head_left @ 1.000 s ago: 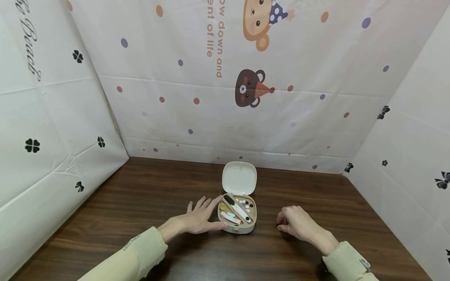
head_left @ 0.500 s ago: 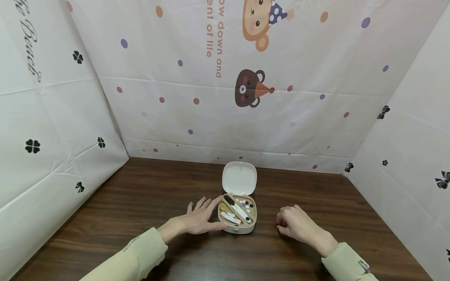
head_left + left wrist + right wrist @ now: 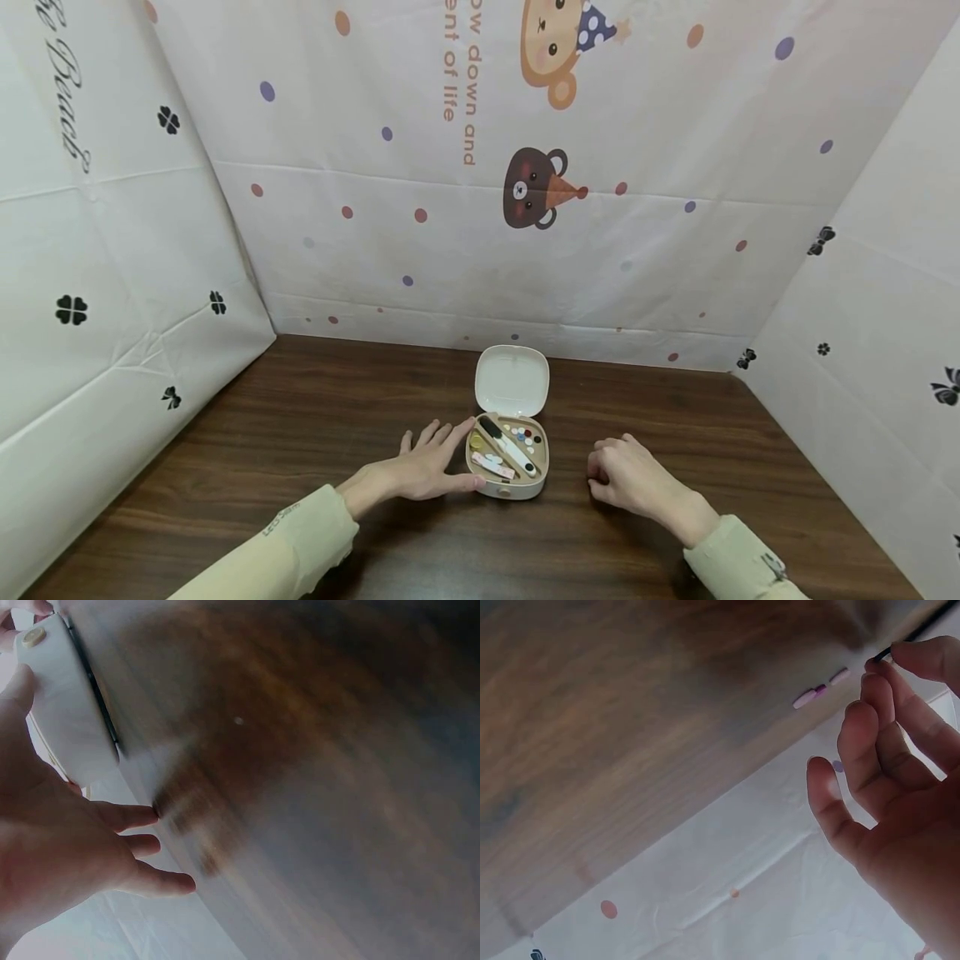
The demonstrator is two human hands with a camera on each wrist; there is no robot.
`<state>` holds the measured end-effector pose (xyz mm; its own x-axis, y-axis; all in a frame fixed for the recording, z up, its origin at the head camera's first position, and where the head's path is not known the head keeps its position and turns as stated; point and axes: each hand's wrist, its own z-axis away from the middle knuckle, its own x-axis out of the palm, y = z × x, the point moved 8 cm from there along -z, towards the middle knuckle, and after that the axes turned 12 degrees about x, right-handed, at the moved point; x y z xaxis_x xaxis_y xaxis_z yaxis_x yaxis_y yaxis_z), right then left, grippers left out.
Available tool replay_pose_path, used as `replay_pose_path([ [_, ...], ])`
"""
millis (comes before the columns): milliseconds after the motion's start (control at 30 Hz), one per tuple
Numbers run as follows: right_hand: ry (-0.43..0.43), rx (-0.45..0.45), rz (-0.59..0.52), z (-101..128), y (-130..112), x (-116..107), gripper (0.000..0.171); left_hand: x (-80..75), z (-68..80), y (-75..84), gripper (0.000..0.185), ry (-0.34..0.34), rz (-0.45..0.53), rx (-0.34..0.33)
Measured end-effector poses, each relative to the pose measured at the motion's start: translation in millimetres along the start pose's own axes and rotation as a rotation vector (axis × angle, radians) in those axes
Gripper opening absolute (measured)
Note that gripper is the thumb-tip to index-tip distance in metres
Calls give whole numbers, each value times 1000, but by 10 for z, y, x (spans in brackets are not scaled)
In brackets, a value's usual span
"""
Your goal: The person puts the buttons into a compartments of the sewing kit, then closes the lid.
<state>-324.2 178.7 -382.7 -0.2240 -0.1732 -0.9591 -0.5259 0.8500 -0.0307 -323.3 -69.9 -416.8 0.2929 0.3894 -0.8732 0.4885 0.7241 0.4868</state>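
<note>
Case: the small cream sewing case (image 3: 507, 467) sits on the counter (image 3: 300, 433) straight ahead of me, its lid (image 3: 512, 381) thrown back toward 12 o'clock and lying open.
Contents: a black-and-white stick-shaped tool (image 3: 507, 446) lies across the tray on a diagonal, its long axis running from about 10 o'clock to 4 o'clock; small coloured buttons (image 3: 522, 433) cluster at the tray's 1 o'clock corner, and a pink piece (image 3: 492, 466) lies along the near left edge.
My left hand: my left hand (image 3: 422, 467) rests flat on the counter with its fingers spread and relaxed, holding nothing; its index finger lies against the case's left rim and its thumb touches the front left corner. The left wrist view shows the case's white side wall (image 3: 64, 712) right against my thumb.
My right hand: my right hand (image 3: 628, 477) lies on the counter at 3 o'clock from the case, apart from it, with the fingers curled in. In the right wrist view its fingertips (image 3: 877, 675) pinch something thin and dark, too little of which shows to name.
Key relation: the case lies between my hands, at 3 o'clock from my left and 9 o'clock from my right. My left hand is nearer, already in contact.
</note>
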Motion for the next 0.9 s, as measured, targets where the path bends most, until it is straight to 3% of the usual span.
replay_pose_path([
  [567, 97, -19, -50, -231, -43, -163, 15, -12, -2, 5, 92, -1, -1, 0],
  [900, 86, -12, -99, -398, -133, -186, 12, -4, -15, -5, 93, 9, -57, 14],
])
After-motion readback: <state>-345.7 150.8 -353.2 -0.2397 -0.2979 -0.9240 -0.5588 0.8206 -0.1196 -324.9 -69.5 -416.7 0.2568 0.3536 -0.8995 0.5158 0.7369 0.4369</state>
